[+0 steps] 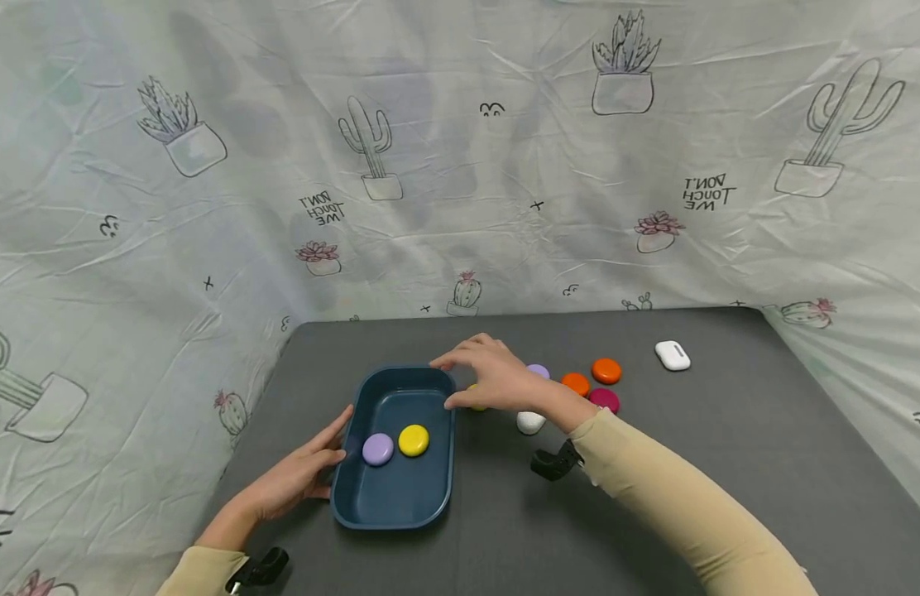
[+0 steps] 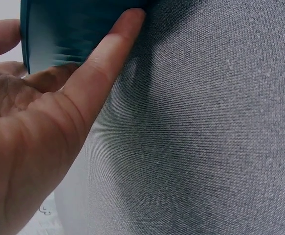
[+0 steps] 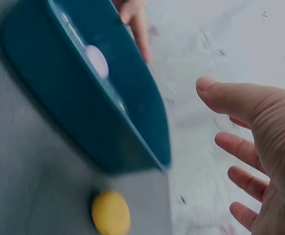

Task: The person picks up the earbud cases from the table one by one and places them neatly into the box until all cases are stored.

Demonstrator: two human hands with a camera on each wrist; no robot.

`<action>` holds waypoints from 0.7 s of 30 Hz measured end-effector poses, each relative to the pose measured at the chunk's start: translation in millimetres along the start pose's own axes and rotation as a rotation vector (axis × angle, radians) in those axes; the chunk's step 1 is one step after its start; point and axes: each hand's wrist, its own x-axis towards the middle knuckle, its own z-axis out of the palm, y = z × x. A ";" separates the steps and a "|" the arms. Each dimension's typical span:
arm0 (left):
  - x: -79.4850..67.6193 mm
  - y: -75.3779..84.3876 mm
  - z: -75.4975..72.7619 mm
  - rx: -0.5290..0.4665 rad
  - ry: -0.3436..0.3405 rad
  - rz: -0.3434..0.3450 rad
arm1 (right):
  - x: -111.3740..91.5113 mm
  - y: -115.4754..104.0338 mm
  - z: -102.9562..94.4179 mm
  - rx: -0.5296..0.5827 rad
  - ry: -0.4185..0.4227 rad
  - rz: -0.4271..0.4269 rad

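A blue rectangular tray lies on the dark table, with a lilac round piece and a yellow round piece inside. My left hand rests its fingers against the tray's left outer wall. In the left wrist view, one long straight finger lies along the tray's wall near the table. My right hand is above and beside the tray's far right corner, fingers spread and holding nothing. Partly under it, another yellow round piece sits on the table beside the tray.
Right of the tray are more round pieces: lilac, white, orange, another orange and magenta. A small white case lies farther right. A printed cloth hangs behind the table.
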 end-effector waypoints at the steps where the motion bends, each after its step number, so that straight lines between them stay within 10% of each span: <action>1: -0.1 0.3 0.5 0.003 0.000 0.002 | -5.7 3.6 -5.8 0.003 0.016 0.011; 21: 3.6 -1.4 6.9 0.003 0.049 0.008 | -147.0 107.6 -93.8 0.020 0.252 0.320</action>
